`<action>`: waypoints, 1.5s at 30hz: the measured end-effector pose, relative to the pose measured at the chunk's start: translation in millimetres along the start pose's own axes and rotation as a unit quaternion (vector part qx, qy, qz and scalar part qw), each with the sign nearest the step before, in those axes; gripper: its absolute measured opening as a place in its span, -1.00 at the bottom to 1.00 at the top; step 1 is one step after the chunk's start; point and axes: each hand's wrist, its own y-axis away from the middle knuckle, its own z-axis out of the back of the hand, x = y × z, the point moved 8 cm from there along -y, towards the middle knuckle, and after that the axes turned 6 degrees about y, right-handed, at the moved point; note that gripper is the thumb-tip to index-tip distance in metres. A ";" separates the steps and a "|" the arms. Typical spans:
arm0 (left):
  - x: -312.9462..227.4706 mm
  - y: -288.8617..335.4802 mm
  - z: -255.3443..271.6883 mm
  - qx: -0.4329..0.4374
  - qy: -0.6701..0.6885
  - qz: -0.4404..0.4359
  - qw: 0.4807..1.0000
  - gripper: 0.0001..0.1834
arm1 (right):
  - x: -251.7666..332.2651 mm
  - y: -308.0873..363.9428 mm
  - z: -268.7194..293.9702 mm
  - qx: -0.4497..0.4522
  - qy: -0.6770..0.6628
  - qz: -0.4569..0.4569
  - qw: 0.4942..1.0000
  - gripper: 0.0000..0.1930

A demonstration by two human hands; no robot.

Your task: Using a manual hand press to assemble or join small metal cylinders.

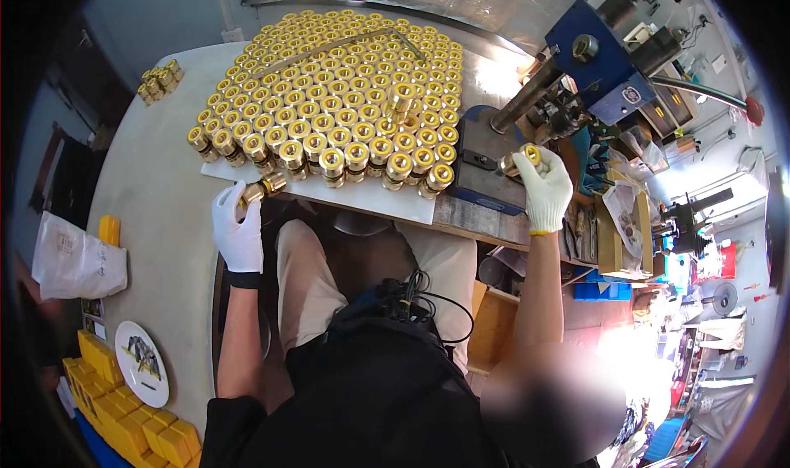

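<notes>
Brass fitting (266,187) at half past nine in the head view: stubby, shiny gold, stepped along its length, tilted with its far end toward two o'clock. It sits just off the near edge of the packed fittings (332,104). My left grip (237,223), in a white glove with a dark band at the wrist, has thumb and fingers closed around the near end; I can't make out every fingertip.

Over at two o'clock I have a second fitting (518,162), lying over on its side, its yellow-ringed face turned up toward one o'clock. My right grip (546,190), in a pale glove with a yellow hem, pinches it between thumb and fingers, only about as wide as the fitting itself. That puts it at the dark base (480,151) of the blue press (594,57); whether fitting and base touch, I can't tell.

From eleven to twelve, the packed fittings stand upright in rows, yellow rings uppermost, on a white board (395,206) on the counter (160,184).
</notes>
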 end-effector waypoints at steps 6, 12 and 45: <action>22.0 23.7 1.3 -0.040 0.277 0.171 0.945 -0.60 | 73.3 1.0 -61.0 0.131 -0.026 0.052 0.990 -0.50; -12.4 29.8 18.4 -0.038 0.315 0.147 0.937 -0.58 | 107.9 -38.9 -135.5 0.206 0.110 0.173 0.957 -0.30; -366.0 -35.1 -312.9 0.329 0.128 -0.202 0.914 -0.40 | -97.4 109.5 -28.8 0.123 -0.226 -0.170 0.951 -0.78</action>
